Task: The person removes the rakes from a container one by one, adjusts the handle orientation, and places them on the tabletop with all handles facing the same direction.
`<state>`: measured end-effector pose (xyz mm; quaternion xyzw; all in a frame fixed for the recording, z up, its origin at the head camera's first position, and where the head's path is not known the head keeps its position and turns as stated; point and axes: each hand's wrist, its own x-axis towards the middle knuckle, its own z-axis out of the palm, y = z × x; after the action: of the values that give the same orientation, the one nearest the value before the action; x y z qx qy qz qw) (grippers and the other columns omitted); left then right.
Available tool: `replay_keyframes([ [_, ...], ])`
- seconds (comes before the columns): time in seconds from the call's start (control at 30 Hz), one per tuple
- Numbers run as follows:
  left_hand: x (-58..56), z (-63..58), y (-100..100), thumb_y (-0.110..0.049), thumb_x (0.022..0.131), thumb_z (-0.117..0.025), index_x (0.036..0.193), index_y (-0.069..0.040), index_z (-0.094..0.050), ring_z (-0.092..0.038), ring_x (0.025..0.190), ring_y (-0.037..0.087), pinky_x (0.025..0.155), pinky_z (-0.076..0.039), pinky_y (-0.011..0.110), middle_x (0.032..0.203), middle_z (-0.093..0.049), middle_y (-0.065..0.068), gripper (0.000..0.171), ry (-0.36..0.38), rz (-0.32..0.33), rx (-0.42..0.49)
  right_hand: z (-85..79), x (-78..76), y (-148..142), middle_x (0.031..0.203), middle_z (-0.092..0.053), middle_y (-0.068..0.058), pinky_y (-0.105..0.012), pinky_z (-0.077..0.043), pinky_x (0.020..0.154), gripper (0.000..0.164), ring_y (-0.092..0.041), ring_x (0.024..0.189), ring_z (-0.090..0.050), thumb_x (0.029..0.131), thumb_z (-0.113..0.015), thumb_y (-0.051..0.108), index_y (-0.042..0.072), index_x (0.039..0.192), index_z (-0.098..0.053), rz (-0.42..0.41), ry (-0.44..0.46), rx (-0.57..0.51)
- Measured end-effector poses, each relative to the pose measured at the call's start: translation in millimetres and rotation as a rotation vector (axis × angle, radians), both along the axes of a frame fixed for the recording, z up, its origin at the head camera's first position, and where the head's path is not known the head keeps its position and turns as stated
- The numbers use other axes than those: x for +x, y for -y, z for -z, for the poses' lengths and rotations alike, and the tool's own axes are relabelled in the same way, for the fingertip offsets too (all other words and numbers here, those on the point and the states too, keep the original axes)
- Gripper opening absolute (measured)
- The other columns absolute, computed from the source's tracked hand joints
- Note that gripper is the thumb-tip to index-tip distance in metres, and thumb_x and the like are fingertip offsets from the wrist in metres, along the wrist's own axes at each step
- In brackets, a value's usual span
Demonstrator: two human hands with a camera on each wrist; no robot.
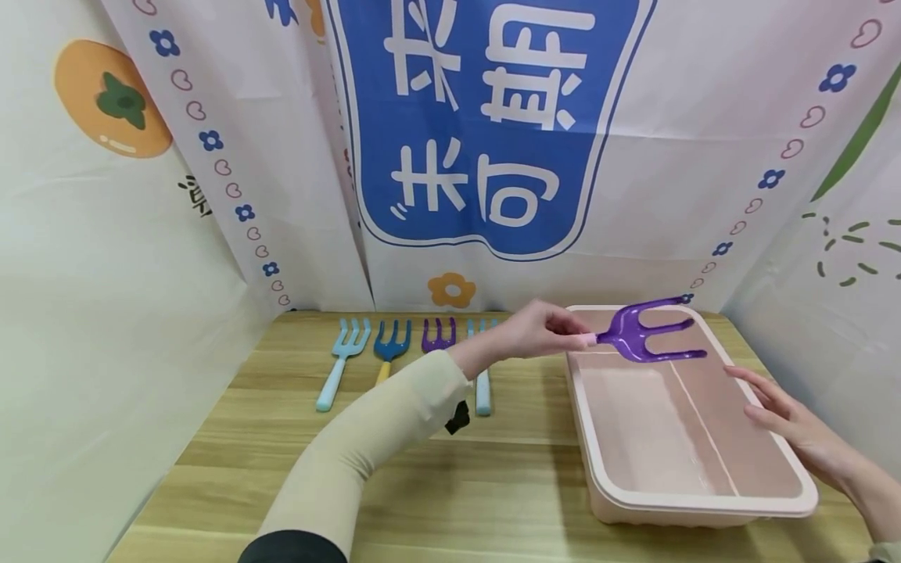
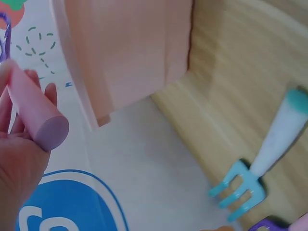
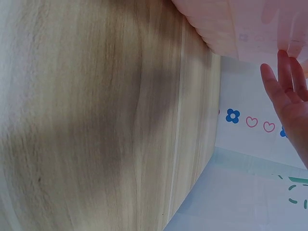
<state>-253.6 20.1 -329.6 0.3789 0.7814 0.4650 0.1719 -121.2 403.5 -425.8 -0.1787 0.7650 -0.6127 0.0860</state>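
Observation:
My left hand (image 1: 533, 331) grips the pink handle (image 2: 38, 106) of a garden hand fork (image 1: 637, 335) with three purple tines. It holds the fork above the far left part of a pale pink plastic bin (image 1: 597, 469), tines pointing right. On the bin's right rim, my right hand (image 1: 809, 430) rests with its fingers extended; in the right wrist view these fingers (image 3: 285, 72) lie against the bin's outer side. The inside of the bin shows only its bare floor and walls.
Left of the bin on the wooden table (image 1: 493, 485) lie a light-blue fork (image 1: 341, 363), a blue fork with a yellow handle (image 1: 391, 344), a purple fork (image 1: 439, 336) and another light-blue fork (image 1: 482, 391). My left sleeve partly covers them. A printed cloth (image 1: 281, 156) hangs behind.

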Motion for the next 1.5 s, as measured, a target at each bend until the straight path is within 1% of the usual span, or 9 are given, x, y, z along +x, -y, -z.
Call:
replay_keyframes([
  [0.2,8.5,11.2,16.2,-0.016,0.092,-0.07,0.114,-0.006,-0.071,-0.059,0.078,0.011,0.071,-0.053,0.023,0.093,-0.069,0.003,0.025,0.137,-0.133,0.146,-0.1,0.8,-1.3,0.133,-0.039,0.016,-0.032,-0.054,0.076,0.058,-0.006,0.107,-0.056,0.104,-0.03,-0.001,0.027,0.155,-0.022,-0.027,0.022,-0.046],
  [0.4,13.2,23.1,30.5,-0.013,0.094,-0.067,0.122,-0.006,-0.068,-0.064,0.084,0.013,0.076,-0.055,0.028,0.1,-0.069,0.009,0.029,0.204,-0.257,0.263,-2.8,2.8,-1.5,0.14,-0.023,0.017,-0.031,-0.054,0.077,0.056,0.002,0.11,-0.051,0.106,-0.031,0.004,0.025,0.156,-0.017,0.004,0.04,0.011],
  [0.5,14.5,30.4,36.9,-0.011,0.094,-0.066,0.124,-0.005,-0.066,-0.065,0.086,0.017,0.076,-0.055,0.031,0.103,-0.068,0.014,0.031,0.248,-0.315,0.316,-3.7,3.4,-1.2,0.14,-0.022,0.015,-0.032,-0.054,0.077,0.056,0.001,0.109,-0.052,0.106,-0.031,0.005,0.025,0.156,-0.016,0.012,0.05,0.024],
  [0.63,16.0,40.4,46.0,-0.001,0.092,-0.062,0.127,-0.001,-0.062,-0.064,0.093,0.028,0.077,-0.056,0.032,0.109,-0.066,0.016,0.036,0.262,-0.38,0.366,-3.3,3.3,-1.2,0.137,-0.025,0.015,-0.033,-0.055,0.077,0.056,0.0,0.108,-0.053,0.106,-0.031,0.006,0.025,0.156,-0.016,0.007,0.051,0.012],
  [0.73,17.0,47.9,52.4,0.005,0.091,-0.059,0.131,0.0,-0.057,-0.062,0.1,0.035,0.08,-0.055,0.033,0.113,-0.063,0.018,0.041,0.263,-0.406,0.391,-2.8,3.0,-1.6,0.136,-0.027,0.016,-0.034,-0.055,0.077,0.056,-0.001,0.107,-0.054,0.106,-0.031,0.005,0.025,0.156,-0.016,0.005,0.052,0.004],
  [0.97,19.7,66.4,59.8,0.008,0.09,-0.06,0.135,-0.002,-0.054,-0.06,0.105,0.029,0.087,-0.052,0.033,0.121,-0.06,0.019,0.047,0.251,-0.468,0.402,-3.5,2.6,-2.7,0.134,-0.033,0.016,-0.038,-0.056,0.075,0.056,-0.005,0.106,-0.056,0.106,-0.03,0.005,0.026,0.156,-0.016,-0.011,0.064,-0.023],
  [1.13,21.1,78.1,58.7,0.009,0.089,-0.06,0.134,-0.001,-0.054,-0.06,0.105,0.03,0.088,-0.052,0.034,0.119,-0.059,0.019,0.047,0.267,-0.524,0.449,-4.9,2.0,-2.3,0.13,-0.038,0.016,-0.041,-0.056,0.074,0.056,-0.008,0.104,-0.058,0.106,-0.029,0.005,0.028,0.156,-0.017,-0.019,0.076,-0.043],
  [1.37,11.6,106.1,51.7,0.005,0.086,-0.066,0.13,-0.002,-0.058,-0.063,0.101,0.029,0.084,-0.054,0.035,0.117,-0.063,0.018,0.045,0.3,-0.652,0.482,-4.4,1.1,-0.4,0.131,-0.039,0.017,-0.04,-0.056,0.075,0.056,-0.008,0.104,-0.058,0.106,-0.03,0.005,0.028,0.156,-0.017,-0.027,0.084,-0.056],
  [1.5,8.8,115.9,46.2,0.006,0.085,-0.067,0.127,0.0,-0.058,-0.063,0.099,0.028,0.083,-0.054,0.036,0.114,-0.064,0.017,0.043,0.318,-0.713,0.47,-3.7,0.8,0.3,0.13,-0.038,0.017,-0.04,-0.056,0.075,0.056,-0.007,0.104,-0.058,0.106,-0.03,0.006,0.028,0.156,-0.017,-0.018,0.084,-0.041],
])
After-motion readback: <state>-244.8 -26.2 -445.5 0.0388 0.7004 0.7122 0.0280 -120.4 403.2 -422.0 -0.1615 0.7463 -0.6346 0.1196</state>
